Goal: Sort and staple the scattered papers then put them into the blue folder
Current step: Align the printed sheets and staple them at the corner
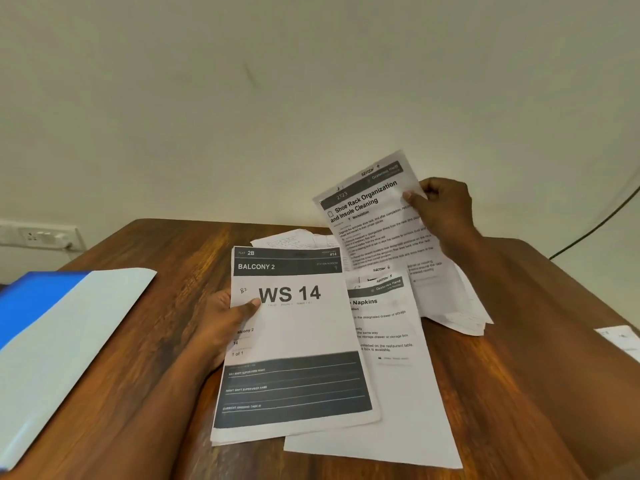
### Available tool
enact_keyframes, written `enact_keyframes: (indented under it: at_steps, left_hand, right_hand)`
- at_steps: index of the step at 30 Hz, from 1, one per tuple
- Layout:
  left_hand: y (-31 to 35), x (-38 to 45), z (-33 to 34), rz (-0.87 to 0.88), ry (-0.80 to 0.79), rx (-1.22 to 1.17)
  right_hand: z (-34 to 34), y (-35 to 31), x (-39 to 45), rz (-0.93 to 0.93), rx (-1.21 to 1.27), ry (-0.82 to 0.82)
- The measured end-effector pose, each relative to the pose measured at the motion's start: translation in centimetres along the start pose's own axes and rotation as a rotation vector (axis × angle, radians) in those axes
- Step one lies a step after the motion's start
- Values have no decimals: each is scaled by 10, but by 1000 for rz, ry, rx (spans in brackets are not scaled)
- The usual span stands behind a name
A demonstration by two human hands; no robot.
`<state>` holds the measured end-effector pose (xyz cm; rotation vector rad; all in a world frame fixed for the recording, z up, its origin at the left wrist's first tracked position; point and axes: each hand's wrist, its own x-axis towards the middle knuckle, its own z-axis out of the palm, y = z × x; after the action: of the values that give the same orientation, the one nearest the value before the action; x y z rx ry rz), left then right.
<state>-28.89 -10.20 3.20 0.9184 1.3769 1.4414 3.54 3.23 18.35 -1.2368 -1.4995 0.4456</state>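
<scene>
Left hand (pixel 221 327) has a grip on the WS 14 sheet (pixel 294 344) at its nine o'clock edge. Right hand (pixel 441 211) pinches the shoe-rack sheet (pixel 377 220), lifted at one o'clock. Napkins sheet (pixel 388 375) lies flat on the counter (pixel 519 375); blue folder (pixel 52 341) at nine o'clock.

A dark brown wooden table (pixel 540 341) with a strong streaked grain fills the lower half of the view, its far edge set against a plain cream wall (pixel 277 98) that bears a faint dark scuff. Low on the wall at the left sits a white socket plate (pixel 38 235), and at the right a thin dark cable (pixel 595 226) curves down behind the table. The light is soft and even.
</scene>
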Motion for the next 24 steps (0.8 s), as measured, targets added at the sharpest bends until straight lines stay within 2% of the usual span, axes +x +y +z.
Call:
enact_keyframes:
  at_steps: [7, 14, 19, 24]
  left_hand:
    - [0, -2, -1, -6, 6, 4]
    - [-1, 1, -4, -6, 1, -1]
    - [-2, 2, -6, -7, -2, 8]
    - [-3, 2, -6, 1, 9, 43]
  right_hand:
    - [-28, -53, 0, -195, 48, 46]
    - [-55, -100, -15, -237, 233, -24]
    - [-52, -73, -29, -75, 358, -132]
    - [-22, -8, -61, 272, 493, -245]
